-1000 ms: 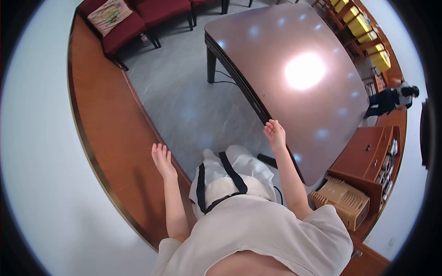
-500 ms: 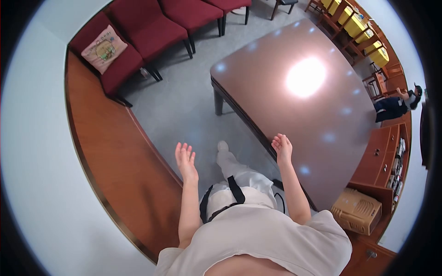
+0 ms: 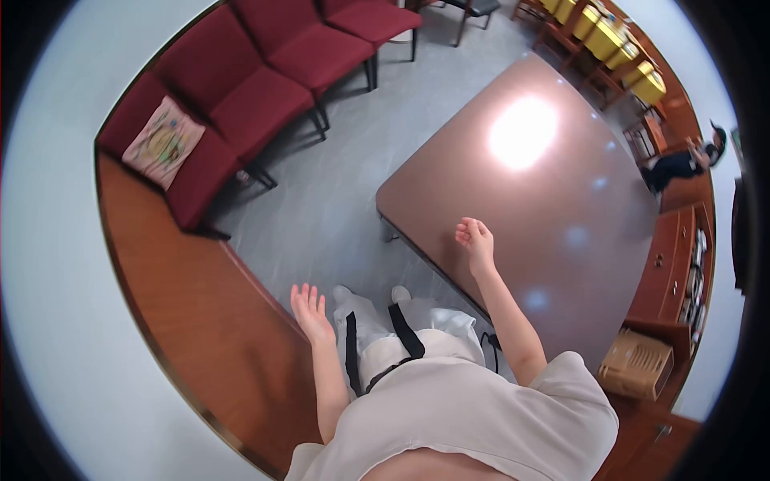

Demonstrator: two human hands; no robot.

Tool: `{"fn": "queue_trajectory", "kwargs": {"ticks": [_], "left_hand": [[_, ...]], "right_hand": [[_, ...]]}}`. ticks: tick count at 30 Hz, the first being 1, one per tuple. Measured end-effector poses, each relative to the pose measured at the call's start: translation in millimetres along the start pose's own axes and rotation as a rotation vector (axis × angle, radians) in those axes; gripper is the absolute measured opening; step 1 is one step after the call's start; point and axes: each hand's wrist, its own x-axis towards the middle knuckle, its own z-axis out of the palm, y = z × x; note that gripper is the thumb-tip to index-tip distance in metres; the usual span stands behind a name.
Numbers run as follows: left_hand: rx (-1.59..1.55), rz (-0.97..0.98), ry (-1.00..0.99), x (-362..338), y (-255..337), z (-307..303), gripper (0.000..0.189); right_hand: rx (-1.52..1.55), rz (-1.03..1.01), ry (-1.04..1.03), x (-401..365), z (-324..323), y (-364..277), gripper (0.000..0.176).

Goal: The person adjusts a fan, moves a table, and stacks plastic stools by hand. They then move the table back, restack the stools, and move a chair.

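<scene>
My left hand (image 3: 311,314) is raised at waist height, palm up, with its fingers spread and nothing in them. It is beside the wooden wall panelling (image 3: 184,297), apart from it in view. My right hand (image 3: 477,243) is held up in front of the brown table (image 3: 449,176), its fingers loosely bent and apart, holding nothing. Whether it touches the tabletop is hard to tell, but it seems to hover over the near edge. A bright light reflects off the smooth tabletop.
Dark red chairs (image 3: 265,100) line the wall on the left, one bearing a printed cushion (image 3: 164,143). A tan slatted box (image 3: 636,365) sits by the wooden cabinet (image 3: 662,264) at right. Farther back stand a person (image 3: 678,166) and yellow-covered tables (image 3: 601,36).
I have stepped forward along the table, and both feet now show side by side. My left hand has lowered and moved left; my right hand has shifted slightly up and left.
</scene>
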Motion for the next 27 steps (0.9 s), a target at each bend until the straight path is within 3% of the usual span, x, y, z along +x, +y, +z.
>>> {"fn": "queue_trajectory", "kwargs": {"ticks": [8, 16, 27], "left_hand": [[0.030, -0.115, -0.092, 115, 32, 28, 0.049], [0.120, -0.055, -0.237, 244, 106, 39, 0.051], [0.152, -0.114, -0.250, 339, 128, 83, 0.047]], "right_hand": [[0.078, -0.110, 0.182, 25, 69, -10, 0.023], [0.106, -0.142, 0.199, 47, 193, -10, 0.026], [0.139, -0.097, 0.354, 91, 213, -10, 0.025]]}}
